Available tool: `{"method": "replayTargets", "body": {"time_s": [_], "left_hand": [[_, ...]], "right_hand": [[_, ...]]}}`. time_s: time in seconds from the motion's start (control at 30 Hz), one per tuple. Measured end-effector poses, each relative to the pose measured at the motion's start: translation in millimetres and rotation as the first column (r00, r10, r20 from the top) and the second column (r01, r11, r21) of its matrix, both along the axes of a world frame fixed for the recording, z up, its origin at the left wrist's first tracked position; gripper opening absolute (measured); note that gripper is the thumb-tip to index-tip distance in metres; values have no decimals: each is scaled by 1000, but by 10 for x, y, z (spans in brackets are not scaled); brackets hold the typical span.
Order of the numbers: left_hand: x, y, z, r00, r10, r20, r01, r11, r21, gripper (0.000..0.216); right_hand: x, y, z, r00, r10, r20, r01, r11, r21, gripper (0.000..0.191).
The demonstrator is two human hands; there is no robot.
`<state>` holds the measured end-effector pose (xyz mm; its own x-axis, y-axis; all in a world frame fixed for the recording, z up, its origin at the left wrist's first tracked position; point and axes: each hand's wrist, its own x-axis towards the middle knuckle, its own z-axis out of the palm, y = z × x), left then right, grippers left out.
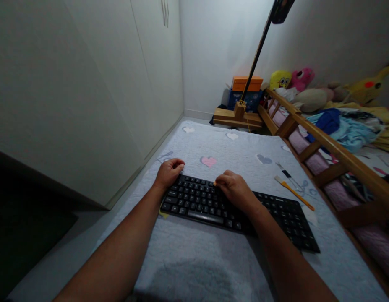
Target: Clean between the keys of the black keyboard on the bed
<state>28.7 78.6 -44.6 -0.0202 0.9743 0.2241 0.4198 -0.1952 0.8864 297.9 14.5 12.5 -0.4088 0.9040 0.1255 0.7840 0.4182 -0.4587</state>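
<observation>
A black keyboard [213,201] lies on a pale grey quilted mat [232,151] with heart shapes. My left hand [167,173] is curled into a loose fist and grips the keyboard's upper left corner. My right hand [233,188] rests over the middle keys with fingers pinched together on something small and pale that I cannot make out. Both forearms reach in from the bottom of the view.
An orange-handled brush [294,192] and a small black-tipped tool [285,172] lie right of the keyboard. A wooden bed rail [320,138] with clothes and plush toys runs along the right. White wardrobe doors [87,96] stand left. A pole on a wooden base [240,113] stands at the back.
</observation>
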Motion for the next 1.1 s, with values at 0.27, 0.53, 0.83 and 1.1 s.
{"method": "replayTargets", "body": {"time_s": [0.27,0.53,0.83,1.1], "left_hand": [[5,-6,11,1000,4,-7,-4,1000,-8,26],[9,-5,11,1000,-5,2,5,1000,-15,27],[16,-25,45,1000,0,-11,0,1000,-10,27],[22,-35,66,1000,6,-28,-6,1000,-8,27]], "right_hand": [[-139,-23,-13,992,-17,123,16,1000,7,24],[102,-75,74,977,-68,200,74,997,-20,26],[363,-181,114,967,-100,235,112,993,-40,24],[584,-293,121,982,-148,118,153,988,-35,21]]}}
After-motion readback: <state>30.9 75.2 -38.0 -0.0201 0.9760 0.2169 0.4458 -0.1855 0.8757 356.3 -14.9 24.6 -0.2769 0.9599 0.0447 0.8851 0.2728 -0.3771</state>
